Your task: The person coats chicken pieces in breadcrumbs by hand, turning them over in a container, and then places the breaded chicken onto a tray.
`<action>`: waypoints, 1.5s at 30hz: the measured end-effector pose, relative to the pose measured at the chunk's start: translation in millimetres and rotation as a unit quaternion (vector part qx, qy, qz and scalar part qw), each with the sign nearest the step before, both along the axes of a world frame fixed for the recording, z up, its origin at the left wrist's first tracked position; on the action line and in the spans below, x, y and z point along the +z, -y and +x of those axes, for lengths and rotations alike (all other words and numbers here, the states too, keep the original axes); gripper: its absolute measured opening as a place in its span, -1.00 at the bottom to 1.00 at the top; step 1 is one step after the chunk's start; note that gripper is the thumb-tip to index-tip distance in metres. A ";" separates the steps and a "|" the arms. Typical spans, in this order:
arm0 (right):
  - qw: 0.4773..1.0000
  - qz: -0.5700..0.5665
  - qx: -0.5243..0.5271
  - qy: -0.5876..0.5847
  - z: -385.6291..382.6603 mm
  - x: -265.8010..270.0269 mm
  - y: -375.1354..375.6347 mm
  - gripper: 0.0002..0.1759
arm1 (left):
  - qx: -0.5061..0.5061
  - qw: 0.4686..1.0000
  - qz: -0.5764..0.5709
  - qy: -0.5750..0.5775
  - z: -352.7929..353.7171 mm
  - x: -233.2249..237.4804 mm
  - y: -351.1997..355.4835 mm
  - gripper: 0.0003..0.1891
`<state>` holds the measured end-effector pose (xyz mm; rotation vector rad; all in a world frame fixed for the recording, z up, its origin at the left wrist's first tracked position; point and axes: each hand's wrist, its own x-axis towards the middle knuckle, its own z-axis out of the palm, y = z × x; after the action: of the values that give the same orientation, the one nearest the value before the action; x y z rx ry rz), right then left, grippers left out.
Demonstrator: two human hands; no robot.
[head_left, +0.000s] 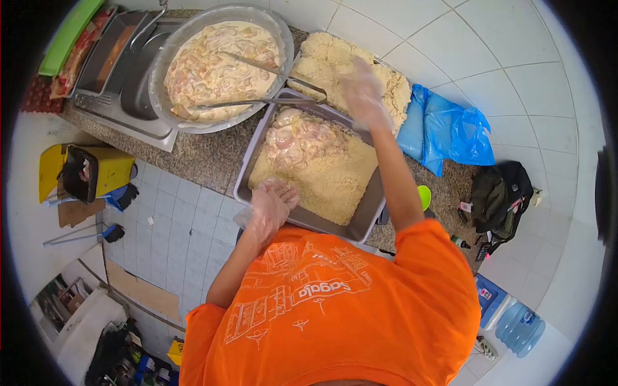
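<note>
Left hand [273, 198]: clear plastic glove; fingers laid out loosely on the crumbs, closed around nothing I can see.
Right hand [364, 93]: clear plastic glove, above the coated pieces; blurred on my feed, so I cannot tell if it grips anything.
Grey tray [242, 172]: 1, on the counter directly before the wearer.
Raw meat pieces [293, 138]: wet heap in the tray's far left part.
Crumbs [338, 193]: pale bed beside and before the heap.
Coated pieces [322, 58]: crumbed, massed behind the tray, near the wall.
Counter [215, 156]: speckled stone, running along the wall.
Wall [489, 32]: white tile.
Floor [193, 225]: pale tile, below the counter at left.
Metal bowl [287, 48]: 1, large, left of the tray; more meat in a creamy mix.
Tongs [257, 101]: 1 pair, lying from the bowl's mix across its rim to the tray; I count them as the obstacle between the 2 vessels.
Sink [132, 125]: left of the bowl and partly hidden by it.
Blue plastic bag [444, 128]: right of the coated pieces.
Black bag [499, 199]: farther right.
Yellow bin [116, 170]: at left, below counter level.
Water bottle [520, 331]: 1, large, lower right.
Right forearm [396, 170]: crosses my view of the tray's right side.
Orange shirt [335, 309]: hides the tray's near edge in part.
</note>
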<state>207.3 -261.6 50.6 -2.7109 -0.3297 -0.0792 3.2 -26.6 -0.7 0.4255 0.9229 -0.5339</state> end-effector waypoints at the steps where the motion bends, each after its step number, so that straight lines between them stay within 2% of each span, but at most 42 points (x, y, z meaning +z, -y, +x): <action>1: 0.986 0.125 -0.100 0.050 -34.5 10.7 2.0 -0.48 | -0.003 1.000 -0.014 0.010 -2.5 -0.2 -2.8 -0.34; 2: 0.981 -0.075 -0.120 0.130 -71.7 -6.9 11.9 -0.51 | -0.009 0.999 -0.029 0.021 -3.7 -0.7 -4.0 -0.32; 3: 0.930 -0.272 -0.135 0.205 -102.2 -24.6 19.7 -0.54 | -0.014 0.999 -0.033 0.024 -1.9 -2.2 -3.9 -0.32; 4: 0.965 -0.024 -0.262 0.011 -120.5 -3.1 8.6 -0.54 | -0.026 0.999 -0.037 0.023 -1.2 -4.0 -3.6 -0.30; 5: 0.886 0.230 -0.358 -0.182 -134.0 16.2 -7.5 -0.55 | -0.040 0.998 -0.042 0.023 -1.0 -4.0 -3.0 -0.29; 7: 0.878 0.073 -0.429 -0.200 -164.7 -44.5 -16.6 -0.56 | -0.061 0.997 -0.036 0.026 0.5 -1.4 -1.1 -0.28; 8: 0.879 0.034 -0.430 -0.205 -180.2 -80.3 -17.3 -0.56 | -0.074 0.997 -0.026 0.026 0.5 0.0 -0.4 -0.28; 11: 0.941 -0.012 -0.280 -0.188 -218.2 -165.4 -8.8 -0.57 | -0.093 0.994 -0.037 0.035 0.7 -3.8 -2.1 -0.27; 12: 0.951 -0.008 -0.253 -0.176 -220.3 -183.4 -1.6 -0.57 | -0.099 0.994 -0.038 0.039 0.2 -7.3 -3.6 -0.27; 13: 0.950 -0.009 -0.260 -0.172 -217.0 -175.6 -1.7 -0.57 | -0.101 0.993 -0.049 0.037 -0.7 -11.8 -4.8 -0.27; 14: 0.874 0.242 -0.351 -0.235 -201.9 -158.8 -0.4 -0.60 | -0.101 0.992 -0.060 0.037 1.1 -13.4 -4.0 -0.27; 15: 0.728 0.475 -0.408 -0.280 -187.5 -144.5 -0.3 -0.61 | -0.102 0.992 -0.063 0.041 2.7 -11.1 -2.3 -0.27; 16: 0.730 0.474 -0.406 -0.278 -175.7 -137.8 -2.3 -0.61 | -0.103 0.992 -0.055 0.042 3.3 -7.8 -1.3 -0.27; 18: 0.529 0.671 -0.434 -0.284 -166.8 -130.4 -13.7 -0.66 | -0.108 0.993 -0.042 0.038 -1.1 -6.3 -4.3 -0.27; 22: 0.497 0.722 -0.413 -0.247 -160.1 -106.0 -32.0 -0.70 | -0.101 0.993 -0.043 0.048 1.5 -11.5 -4.7 -0.27; 24: 0.548 0.659 -0.473 -0.205 -158.8 -105.0 -34.9 -0.75 | -0.096 0.994 -0.040 0.044 0.6 -15.2 -4.0 -0.28; 25: 0.548 0.658 -0.474 -0.204 -161.6 -106.0 -31.5 -0.75 | -0.097 0.993 -0.041 0.047 -0.4 -16.6 -4.0 -0.28; 27: 0.687 0.517 -0.442 -0.254 -162.3 -112.1 -9.6 -0.70 | -0.095 0.993 -0.042 0.054 1.1 -15.7 -4.0 -0.28; 29: 0.799 0.352 -0.388 -0.296 -161.4 -119.2 11.7 -0.64 | -0.107 0.992 -0.029 0.061 -0.1 -13.7 -4.6 -0.28; 30: 0.841 0.262 -0.355 -0.313 -160.7 -124.5 17.2 -0.61 | -0.103 0.992 -0.030 0.060 -0.4 -13.4 -5.2 -0.28; 31: 0.841 0.261 -0.354 -0.314 -160.5 -127.6 18.2 -0.61 | -0.104 0.992 -0.033 0.068 -0.7 -12.7 -5.5 -0.29; 33: 0.786 0.359 -0.405 -0.299 -165.1 -133.4 23.3 -0.52 | -0.111 0.990 -0.037 0.075 -1.9 -11.1 -4.6 -0.29; 34: 0.785 0.358 -0.409 -0.297 -166.3 -128.0 18.8 -0.52 | -0.118 0.990 -0.035 0.067 -0.4 -6.7 -3.2 -0.27; 35: 0.667 0.470 -0.482 -0.320 -163.5 -120.9 7.4 -0.53 | -0.124 0.990 -0.033 0.061 1.2 -4.5 -1.8 -0.25; 36: 0.527 0.567 -0.538 -0.334 -161.9 -113.1 -3.6 -0.53 | -0.126 0.989 -0.034 0.062 1.0 -5.8 -1.4 -0.25; 37: 0.527 0.568 -0.538 -0.333 -162.1 -122.0 -4.8 -0.53 | -0.123 0.990 -0.037 0.064 0.1 -9.3 -1.6 -0.25; 39: 0.372 0.714 -0.477 -0.353 -161.7 -148.2 -0.9 -0.58 | -0.120 0.990 -0.041 0.067 -0.4 -10.6 -1.6 -0.25; 43: 0.338 0.745 -0.440 -0.370 -159.4 -107.4 -8.1 -0.60 | -0.111 0.991 -0.040 0.066 -0.8 -7.7 -3.3 -0.25; 45: 0.425 0.696 -0.486 -0.316 -156.4 -95.7 -15.0 -0.64 | -0.107 0.991 -0.045 0.059 -0.5 -8.4 -1.8 -0.25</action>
<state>50.9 -246.6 -45.0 -0.7279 1.0909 0.2448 2.7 -24.7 -9.1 0.4729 0.7405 -0.7351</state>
